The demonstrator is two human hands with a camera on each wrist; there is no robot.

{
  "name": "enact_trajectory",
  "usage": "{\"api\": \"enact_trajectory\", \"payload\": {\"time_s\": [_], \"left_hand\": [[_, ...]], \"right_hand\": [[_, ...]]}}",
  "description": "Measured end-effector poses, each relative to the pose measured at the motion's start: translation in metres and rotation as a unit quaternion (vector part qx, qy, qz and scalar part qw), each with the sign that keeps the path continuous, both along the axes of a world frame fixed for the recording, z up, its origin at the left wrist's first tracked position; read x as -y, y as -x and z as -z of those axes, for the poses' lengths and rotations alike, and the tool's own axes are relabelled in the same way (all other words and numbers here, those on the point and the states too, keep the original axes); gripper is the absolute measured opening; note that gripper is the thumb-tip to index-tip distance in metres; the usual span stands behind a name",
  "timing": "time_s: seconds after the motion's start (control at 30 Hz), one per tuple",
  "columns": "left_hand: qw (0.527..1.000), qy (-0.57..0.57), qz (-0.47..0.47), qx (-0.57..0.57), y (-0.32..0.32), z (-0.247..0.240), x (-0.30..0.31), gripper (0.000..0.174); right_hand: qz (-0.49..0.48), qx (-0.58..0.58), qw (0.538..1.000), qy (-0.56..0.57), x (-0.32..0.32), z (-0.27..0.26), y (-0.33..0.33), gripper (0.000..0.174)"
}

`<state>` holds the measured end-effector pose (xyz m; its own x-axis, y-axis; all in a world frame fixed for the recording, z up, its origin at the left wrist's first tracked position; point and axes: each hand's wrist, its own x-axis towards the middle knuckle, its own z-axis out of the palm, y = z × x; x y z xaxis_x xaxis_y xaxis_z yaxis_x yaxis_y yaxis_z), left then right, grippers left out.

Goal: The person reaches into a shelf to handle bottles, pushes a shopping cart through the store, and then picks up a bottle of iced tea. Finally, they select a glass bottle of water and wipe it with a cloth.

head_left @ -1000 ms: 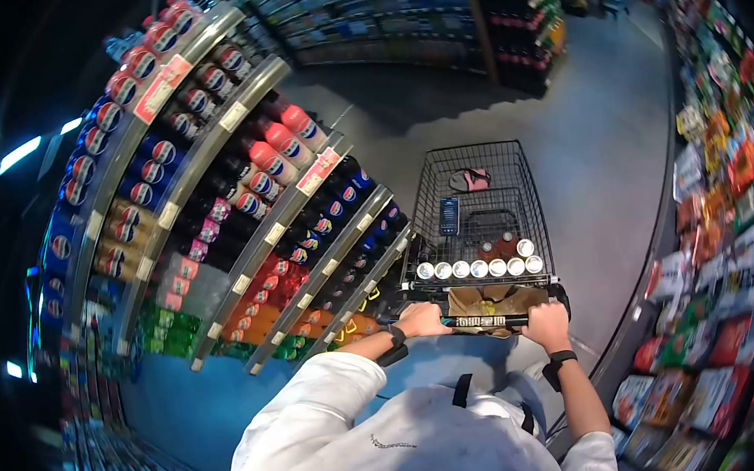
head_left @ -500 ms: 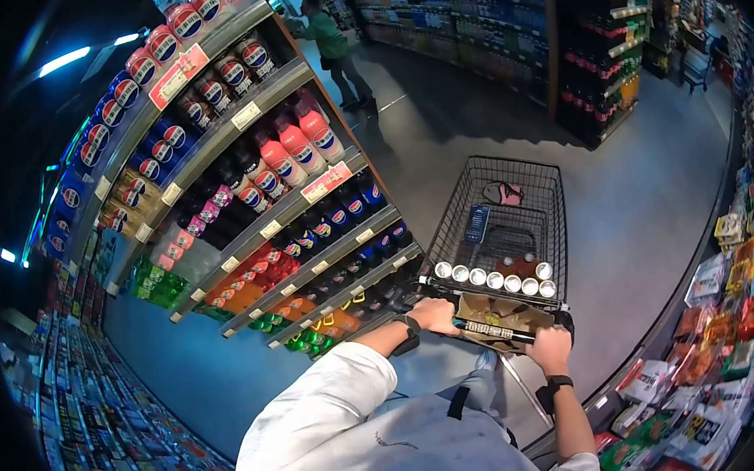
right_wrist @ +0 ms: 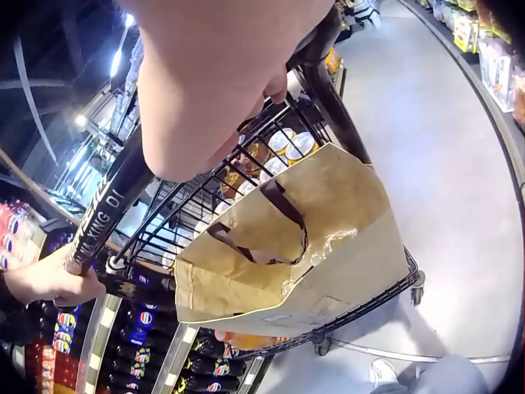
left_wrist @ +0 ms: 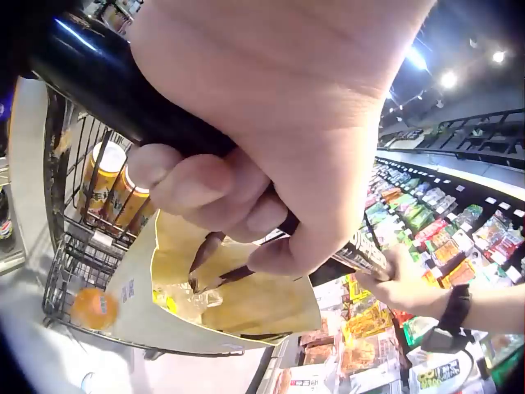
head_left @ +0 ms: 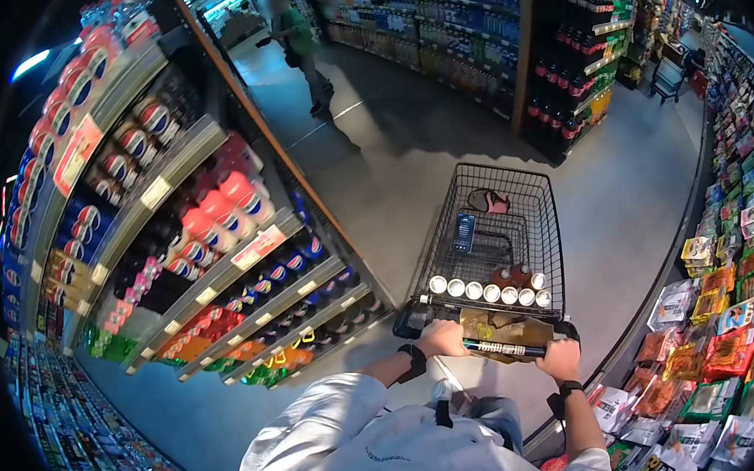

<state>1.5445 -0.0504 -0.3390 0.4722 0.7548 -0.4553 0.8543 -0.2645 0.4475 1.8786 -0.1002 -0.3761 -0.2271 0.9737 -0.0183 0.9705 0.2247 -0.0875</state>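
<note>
Both hands grip the black handle (head_left: pixel 505 349) of a wire shopping cart (head_left: pixel 556 230). My left hand (head_left: pixel 441 339) curls round its left part; in the left wrist view its fingers (left_wrist: pixel 193 180) wrap the bar. At the right end is my right hand (head_left: pixel 560 360), its fingers largely hidden in the right wrist view. A brown paper bag (right_wrist: pixel 361 267) with dark ribbon handles hangs just below the bar, clear plastic inside. A row of white-lidded cans (head_left: pixel 491 294) stands in the cart beside dark reddish-brown bottles (head_left: pixel 513 275). Farther forward are a phone (head_left: pixel 464 231) and a pink-and-dark item (head_left: pixel 496 204).
Shelves of soda bottles (head_left: pixel 233 207) stand close on the left. Packaged snacks (head_left: pixel 731 349) line a low display on the right. Grey floor (head_left: pixel 373 183) runs ahead toward a drinks shelf (head_left: pixel 467 25). A person in green (head_left: pixel 295 38) stands ahead left; another cart (head_left: pixel 668 80) is far right.
The view first swung leftward, bringing the person in green into sight, and then the soda shelves slid left and downward. Both hands have kept their grip on the cart handle.
</note>
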Motion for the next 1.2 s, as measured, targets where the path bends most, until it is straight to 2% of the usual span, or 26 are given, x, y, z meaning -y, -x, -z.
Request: {"api": "enact_trajectory", "payload": {"time_s": [0.1, 0.13, 0.27, 0.37, 0.53, 0.6, 0.7, 0.93, 1.17, 1.2], "left_hand": [[0.999, -0.033, 0.009, -0.015, -0.020, 0.006, -0.033, 0.053], [0.999, -0.020, 0.000, -0.040, -0.033, -0.011, -0.043, 0.056], [0.998, -0.048, -0.038, 0.007, -0.069, -0.030, -0.087, 0.054], [0.997, -0.055, -0.032, -0.048, -0.090, 0.004, -0.125, 0.053], [0.995, -0.064, -0.065, -0.050, -0.132, -0.020, -0.185, 0.050], [0.994, -0.051, -0.064, -0.071, -0.148, -0.014, -0.216, 0.051], [0.992, -0.086, -0.068, -0.061, -0.153, 0.005, -0.254, 0.062], [0.991, -0.067, -0.094, -0.063, -0.174, -0.011, -0.356, 0.056], [0.994, -0.065, -0.082, -0.043, -0.168, 0.013, -0.467, 0.057], [0.992, -0.071, -0.087, -0.050, -0.169, 0.013, -0.481, 0.053]], "right_hand": [[-0.003, 0.002, 1.000, -0.003, -0.034, 0.001, -0.024, 0.030], [-0.005, 0.004, 1.000, -0.007, -0.047, 0.002, -0.032, 0.029], [-0.027, -0.005, 1.000, -0.006, -0.108, 0.001, -0.066, 0.029], [-0.045, -0.010, 0.999, -0.018, -0.152, -0.002, -0.093, 0.029], [-0.064, -0.008, 0.998, 0.016, -0.232, -0.008, -0.128, 0.028], [-0.085, -0.008, 0.996, 0.014, -0.266, -0.006, -0.145, 0.028], [-0.092, -0.016, 0.996, 0.011, -0.306, -0.011, -0.153, 0.030], [-0.116, -0.028, 0.993, -0.007, -0.419, -0.006, -0.173, 0.028], [-0.093, 0.013, 0.996, 0.004, -0.534, -0.006, -0.171, 0.031], [-0.092, 0.025, 0.995, 0.014, -0.549, -0.009, -0.169, 0.032]]}}
